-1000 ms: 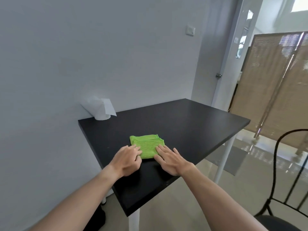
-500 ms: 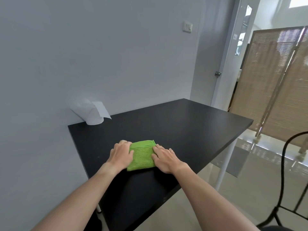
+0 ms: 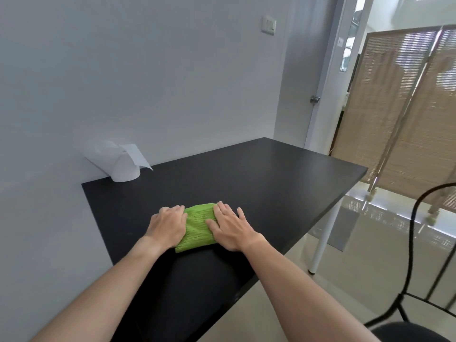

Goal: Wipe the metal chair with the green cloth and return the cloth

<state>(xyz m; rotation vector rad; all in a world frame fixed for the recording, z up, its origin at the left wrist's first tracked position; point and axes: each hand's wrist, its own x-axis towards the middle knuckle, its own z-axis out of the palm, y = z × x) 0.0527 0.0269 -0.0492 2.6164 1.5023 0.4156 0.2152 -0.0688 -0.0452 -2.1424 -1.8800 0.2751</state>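
A folded green cloth (image 3: 198, 227) lies on the black table (image 3: 259, 181), near its front left part. My left hand (image 3: 167, 225) rests on the cloth's left side, fingers curled over its edge. My right hand (image 3: 232, 228) lies flat on the cloth's right side, fingers spread and pressing down. The black metal chair (image 3: 409, 333) stands at the lower right, away from both hands; only its thin curved back and part of the seat show.
A white paper roll (image 3: 123, 166) stands at the table's back left corner against the grey wall. A woven folding screen (image 3: 394, 119) stands behind the chair on the right. A door (image 3: 303, 82) is beyond the table. A white table leg (image 3: 323, 240) stands beside the chair.
The cloth has been folded narrower, from a square to a smaller strip. Both hands now press on its two sides, and my view has come closer to the table.
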